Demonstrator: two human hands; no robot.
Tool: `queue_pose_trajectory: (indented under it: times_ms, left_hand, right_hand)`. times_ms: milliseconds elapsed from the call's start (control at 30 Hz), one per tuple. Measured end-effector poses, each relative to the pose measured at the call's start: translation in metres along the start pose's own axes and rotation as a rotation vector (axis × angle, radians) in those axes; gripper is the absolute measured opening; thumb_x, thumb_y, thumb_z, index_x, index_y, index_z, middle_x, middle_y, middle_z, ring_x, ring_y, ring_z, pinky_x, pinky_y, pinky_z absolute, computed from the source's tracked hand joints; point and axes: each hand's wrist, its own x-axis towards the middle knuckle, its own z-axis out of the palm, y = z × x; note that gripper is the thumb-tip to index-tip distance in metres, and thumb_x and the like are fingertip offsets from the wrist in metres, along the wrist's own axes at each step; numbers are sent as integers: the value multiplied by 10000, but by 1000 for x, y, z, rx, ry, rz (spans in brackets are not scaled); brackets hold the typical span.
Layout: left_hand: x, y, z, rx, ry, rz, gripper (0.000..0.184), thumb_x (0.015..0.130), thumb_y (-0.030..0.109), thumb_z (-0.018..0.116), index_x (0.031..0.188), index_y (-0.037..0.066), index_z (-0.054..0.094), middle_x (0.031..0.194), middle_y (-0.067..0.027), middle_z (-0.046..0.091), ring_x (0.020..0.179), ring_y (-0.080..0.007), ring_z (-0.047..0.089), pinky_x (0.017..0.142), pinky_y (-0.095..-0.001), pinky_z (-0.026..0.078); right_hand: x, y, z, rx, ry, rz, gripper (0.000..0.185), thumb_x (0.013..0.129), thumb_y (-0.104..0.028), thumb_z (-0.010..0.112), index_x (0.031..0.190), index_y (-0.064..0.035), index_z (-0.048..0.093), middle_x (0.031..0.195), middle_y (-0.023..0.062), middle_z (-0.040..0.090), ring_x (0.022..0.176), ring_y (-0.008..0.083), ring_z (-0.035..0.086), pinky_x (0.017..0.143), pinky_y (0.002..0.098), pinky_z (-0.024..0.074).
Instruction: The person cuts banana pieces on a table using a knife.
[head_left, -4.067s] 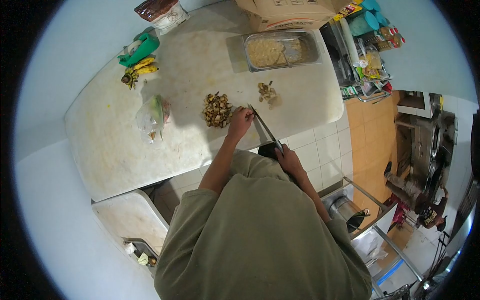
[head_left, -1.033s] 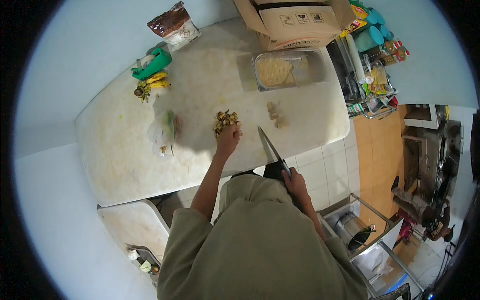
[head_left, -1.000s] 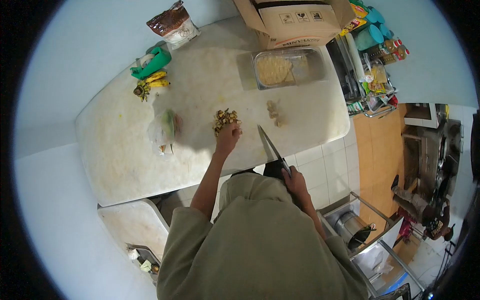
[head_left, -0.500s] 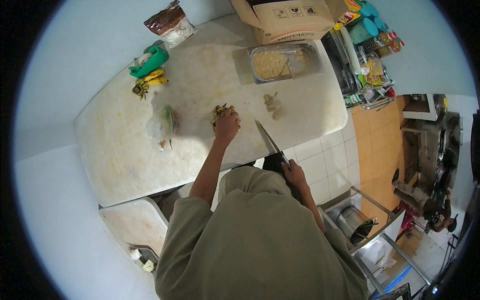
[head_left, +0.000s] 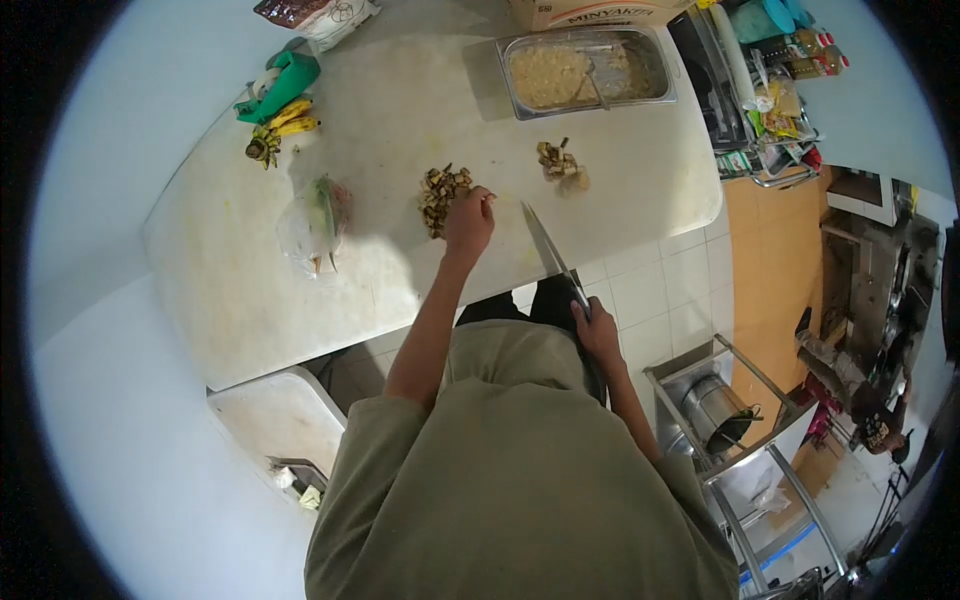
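Observation:
My right hand (head_left: 597, 329) grips the handle of a long kitchen knife (head_left: 547, 240); its blade reaches over the table's near edge, tip pointing away from me. Beside a heap of chopped brown-and-cream pieces (head_left: 436, 201), my left hand (head_left: 470, 220) is closed at the heap's right side. Something small and pale shows at its fingertips, too small to name. A smaller cluster of similar pieces (head_left: 556, 160) lies farther right, with a translucent pale scrap (head_left: 573, 181) against it.
Behind stands a metal pan (head_left: 512, 98) of pale mash with a spoon. To the left are a plastic bag of produce (head_left: 315, 228), bananas (head_left: 293, 120) and a green tape dispenser (head_left: 283, 88). A metal cart with a pot (head_left: 712, 410) stands right; another person (head_left: 850, 380) is beyond.
My left hand has shifted from on top of the chopped heap to its right side, uncovering more of it. The knife stays in my right hand. The whole view has shifted.

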Motion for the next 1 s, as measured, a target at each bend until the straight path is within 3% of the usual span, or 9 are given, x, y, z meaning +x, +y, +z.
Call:
queue_pose_trajectory:
  times_ms: [367,467,567,600,667,700,800,900,1000]
  left_hand:
    - [11,3,64,-616,-214,-171,201,967,131,640,1112,-7,634,891,-136,701,779,-256,676,744,-375,538]
    - [25,21,53,-776,-352,-326,215,1029,190,595,1122,-4,588,930,-91,674,787,-177,638,716,-345,544]
    - [37,28,50,-758,-384,-348,198,1014,190,616,1100,13,595,918,-97,674,751,-185,616,714,-364,543]
    - [37,25,51,-569,-388,-276,193,1003,185,632,1089,17,596,916,-102,673,756,-199,624,720,-374,543]
    - [34,19,49,-191,-386,-129,187,980,176,662,1067,24,597,911,-113,671,764,-228,641,731,-395,544]
    - [32,16,47,-194,-386,-132,184,968,166,673,1058,25,597,908,-121,672,769,-246,647,739,-406,544]
    - [23,14,42,-206,-385,-127,183,931,149,696,1040,36,602,917,-150,670,819,-309,659,764,-433,537]
    - [17,17,39,-149,-357,-65,182,905,149,692,1036,52,612,964,-177,650,936,-363,642,800,-451,522]
    - [18,27,35,30,-274,20,162,905,133,674,1027,48,611,1016,-177,615,1016,-366,607,836,-473,517]
  right_hand:
    - [-1,-5,-8,95,89,26,442,1017,-436,564,958,1,543,726,269,632,699,478,642,588,522,462]
    - [1,-8,-14,133,116,57,443,1017,-426,573,937,8,543,705,263,620,668,462,636,577,503,457]
    - [-1,-6,-20,164,114,80,436,1014,-412,583,928,14,548,685,258,608,637,446,625,568,485,453]
    - [-2,-9,-23,173,109,88,433,1014,-407,587,928,15,551,678,256,604,627,441,621,565,480,452]
    - [-3,-16,-31,184,109,116,430,1012,-386,592,899,27,559,651,208,577,588,303,560,557,442,439]
    - [-3,-20,-35,190,109,127,430,1012,-375,595,884,34,564,637,184,564,569,234,530,553,423,433]
    - [8,-16,-37,186,123,90,425,1008,-381,599,897,29,569,633,192,564,558,239,531,546,415,431]
    - [18,-13,-39,153,111,27,431,1002,-398,603,916,24,577,657,225,591,574,316,592,552,440,443]
    - [28,-13,-41,102,93,-45,433,1005,-409,597,1026,23,580,741,299,632,724,491,641,595,512,473]
